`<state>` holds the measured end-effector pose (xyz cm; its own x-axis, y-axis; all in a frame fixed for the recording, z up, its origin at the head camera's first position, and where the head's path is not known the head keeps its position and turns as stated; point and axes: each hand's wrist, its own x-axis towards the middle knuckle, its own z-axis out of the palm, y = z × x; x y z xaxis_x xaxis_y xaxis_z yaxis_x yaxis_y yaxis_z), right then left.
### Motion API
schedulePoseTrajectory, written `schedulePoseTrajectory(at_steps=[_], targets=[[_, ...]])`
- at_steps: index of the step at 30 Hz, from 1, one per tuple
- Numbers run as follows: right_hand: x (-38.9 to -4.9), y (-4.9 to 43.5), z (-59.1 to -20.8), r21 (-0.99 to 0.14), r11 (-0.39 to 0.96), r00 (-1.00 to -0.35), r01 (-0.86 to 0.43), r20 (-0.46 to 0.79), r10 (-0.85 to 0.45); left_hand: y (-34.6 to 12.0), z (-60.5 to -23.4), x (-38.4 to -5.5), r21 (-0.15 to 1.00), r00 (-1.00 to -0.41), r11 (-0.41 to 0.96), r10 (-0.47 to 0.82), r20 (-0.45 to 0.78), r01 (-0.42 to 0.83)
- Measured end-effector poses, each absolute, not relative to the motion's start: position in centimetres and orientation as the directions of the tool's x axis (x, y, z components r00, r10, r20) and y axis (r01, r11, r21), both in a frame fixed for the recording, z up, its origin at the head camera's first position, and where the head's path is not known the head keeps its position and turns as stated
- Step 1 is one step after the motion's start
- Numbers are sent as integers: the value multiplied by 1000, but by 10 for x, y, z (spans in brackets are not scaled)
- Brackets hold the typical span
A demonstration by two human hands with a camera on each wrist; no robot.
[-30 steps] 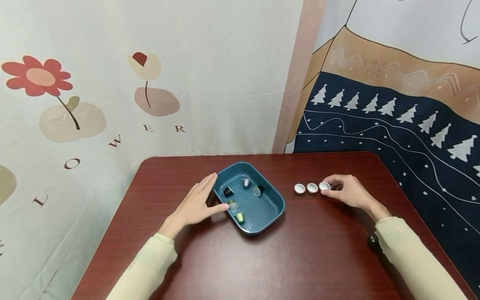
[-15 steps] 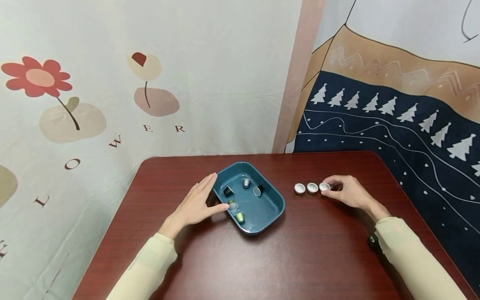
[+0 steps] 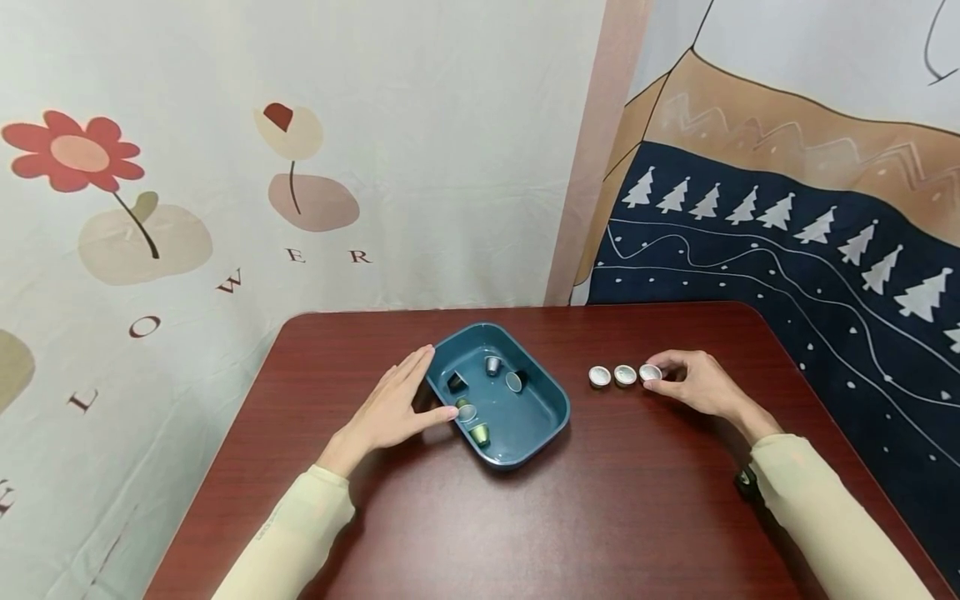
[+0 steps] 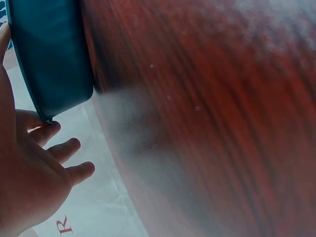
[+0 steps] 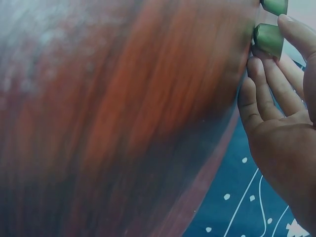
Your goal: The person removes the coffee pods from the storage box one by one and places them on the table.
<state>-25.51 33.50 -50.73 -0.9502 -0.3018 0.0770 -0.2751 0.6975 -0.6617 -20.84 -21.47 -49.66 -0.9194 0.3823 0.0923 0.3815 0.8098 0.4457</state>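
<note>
My left hand (image 3: 388, 408) lies along the left side of a blue rectangular tray (image 3: 551, 412), fingers straight at its far-left corner and thumb on the near-left rim. In the left wrist view, fingertips touch the corner of the tray (image 4: 54, 59). At the right of the table, my right hand (image 3: 693, 379) pinches a coffee capsule (image 3: 650, 373) between thumb and fingers, its pale lid facing up. That capsule (image 5: 269, 39) shows a green body in the right wrist view. It ends a row with a middle capsule (image 3: 625, 376) and a left capsule (image 3: 599, 377), both lid up.
Inside the tray lie several loose capsules, among them a silver capsule (image 3: 492, 366), a black capsule (image 3: 456, 382) and a green capsule (image 3: 479, 435). The dark red wooden table (image 3: 525, 533) ends at a patterned cloth backdrop (image 3: 465, 167) behind it.
</note>
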Motion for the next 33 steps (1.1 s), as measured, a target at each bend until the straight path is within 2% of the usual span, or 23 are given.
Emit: schedulePoseTrajectory(at_steps=[33], targets=[[-253,341,-506,-667,687,-942,-288,70,-328,-213,-497,-208,442,-919,811,384,94,384]])
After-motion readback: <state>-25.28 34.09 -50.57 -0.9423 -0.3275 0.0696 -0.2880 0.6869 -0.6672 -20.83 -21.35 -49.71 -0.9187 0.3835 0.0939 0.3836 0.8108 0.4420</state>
